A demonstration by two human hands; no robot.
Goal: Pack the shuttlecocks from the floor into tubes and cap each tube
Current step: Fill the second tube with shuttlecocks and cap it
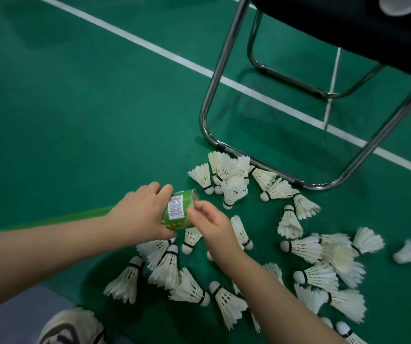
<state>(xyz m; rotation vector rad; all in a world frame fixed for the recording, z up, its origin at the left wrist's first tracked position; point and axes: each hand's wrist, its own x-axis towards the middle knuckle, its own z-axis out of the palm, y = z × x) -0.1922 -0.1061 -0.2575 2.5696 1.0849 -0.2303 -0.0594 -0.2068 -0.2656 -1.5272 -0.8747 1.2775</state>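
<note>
My left hand (138, 213) grips a green tube (178, 211) near its open end, which points right and away from me. The tube bears a white barcode label, and its rear part runs back behind my left forearm. My right hand (210, 223) hovers at the tube's mouth with loosely bent fingers, its fingertips by the rim; I see nothing held in it. Several white feather shuttlecocks (226, 181) lie scattered on the green floor (75, 120), from beside the chair leg down to the lower right, some under my right forearm.
A chrome-framed chair (208, 103) with a dark seat stands at the upper right, its floor bar touching the far shuttlecocks. White court lines (150, 45) cross the floor. A shoe (73, 326) shows at the bottom left on a grey strip.
</note>
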